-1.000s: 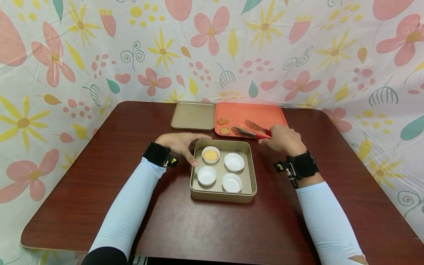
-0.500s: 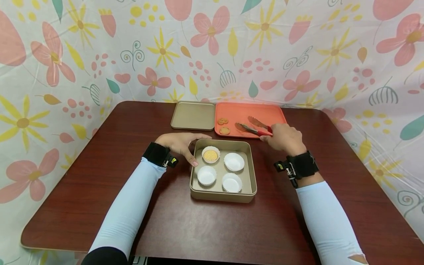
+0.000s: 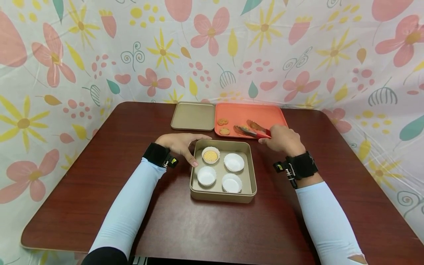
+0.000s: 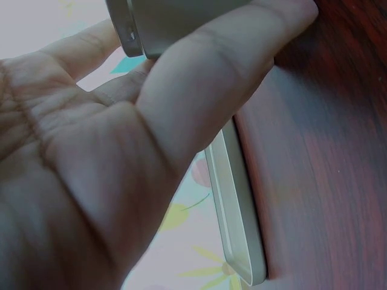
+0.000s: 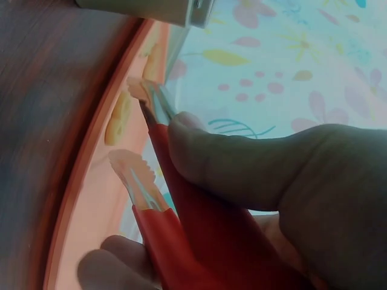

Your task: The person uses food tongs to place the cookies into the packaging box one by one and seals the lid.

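Observation:
My right hand [image 3: 285,140] grips red-handled tongs [image 3: 261,135] over the orange tray [image 3: 275,110]. Their two arms stand apart; a small yellowish patch shows by the lower one, too small to identify. Two cookies, a pretzel-shaped cookie [image 3: 223,121] and a round cookie [image 3: 224,131], lie at the tray's left side. My left hand [image 3: 177,144] rests at the back left corner of a gold square tin [image 3: 222,197], thumb at its left wall, fingers stretched along the back. White paper cups stand inside; the back left cup [image 3: 211,149] holds a round yellow cookie [image 3: 210,156].
The gold lid [image 3: 193,116] lies left of the orange tray, at the table's far edge. An empty white cup [image 3: 234,162] stands at the tin's back right, with two more in front. Behind the dark wooden table [image 3: 109,176] hangs a flowered cloth [image 3: 212,55].
The tongs' arms spread and drew slightly right half a second ago; now they are a little closer together and back left. My left hand, the tin and the cups have not moved.

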### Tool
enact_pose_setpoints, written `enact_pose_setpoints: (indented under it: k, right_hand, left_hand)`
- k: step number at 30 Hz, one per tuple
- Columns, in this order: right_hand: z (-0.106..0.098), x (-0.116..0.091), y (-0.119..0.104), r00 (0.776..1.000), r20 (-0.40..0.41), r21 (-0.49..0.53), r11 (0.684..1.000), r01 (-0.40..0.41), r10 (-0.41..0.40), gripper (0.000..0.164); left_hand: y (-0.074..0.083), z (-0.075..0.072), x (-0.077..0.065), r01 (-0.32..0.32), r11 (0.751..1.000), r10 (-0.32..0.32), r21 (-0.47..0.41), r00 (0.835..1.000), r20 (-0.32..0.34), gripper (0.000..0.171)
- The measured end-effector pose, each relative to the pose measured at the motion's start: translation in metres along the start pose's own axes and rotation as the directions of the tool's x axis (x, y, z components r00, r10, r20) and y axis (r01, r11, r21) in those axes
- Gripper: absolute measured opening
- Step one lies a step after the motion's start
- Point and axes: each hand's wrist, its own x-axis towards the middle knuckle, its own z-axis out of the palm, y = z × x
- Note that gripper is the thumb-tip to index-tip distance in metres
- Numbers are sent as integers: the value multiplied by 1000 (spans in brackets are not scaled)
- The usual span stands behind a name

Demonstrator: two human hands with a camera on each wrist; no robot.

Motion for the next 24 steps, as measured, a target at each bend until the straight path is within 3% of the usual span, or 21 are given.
enact_pose_setpoints:
  k: [9,24]
  right_hand:
    - [1,3,3,999,50,16,1000,-17,16,47]
    - [2,0,1,1000,8,-23,999,25,-25,38]
  left_hand:
    - [2,1,0,24,1000,-24,18,999,-22,101]
    - [2,2,0,23,999,-22,29,1000,-19,100]
